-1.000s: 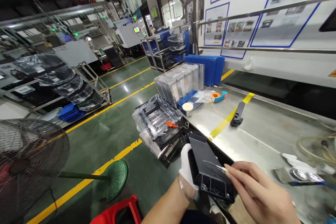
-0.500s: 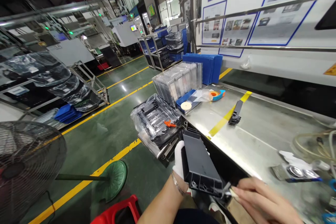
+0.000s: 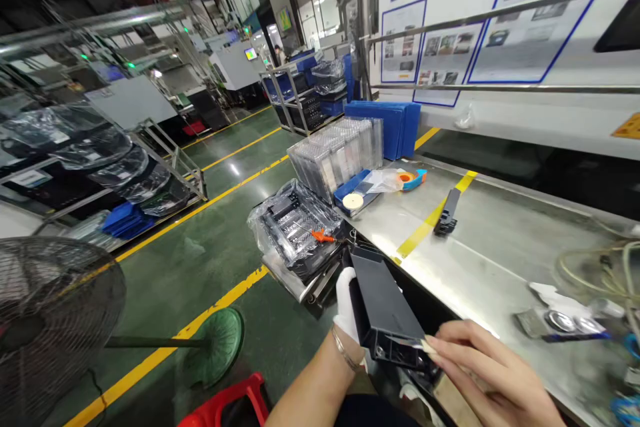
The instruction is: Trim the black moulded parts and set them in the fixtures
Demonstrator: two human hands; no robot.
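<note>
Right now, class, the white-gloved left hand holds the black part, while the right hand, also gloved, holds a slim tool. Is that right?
Not quite: the right hand is bare, as the head view shows. The white-gloved left hand does hold the black part, and the right a slim tool.

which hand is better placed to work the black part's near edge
Probably the right hand, which pinches a slim tool there; the gloved left hand holds the black part from its side.

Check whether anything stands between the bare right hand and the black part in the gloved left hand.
Nothing visible is in the way: the right hand holds a thin tool at the near end of the black part.
</note>
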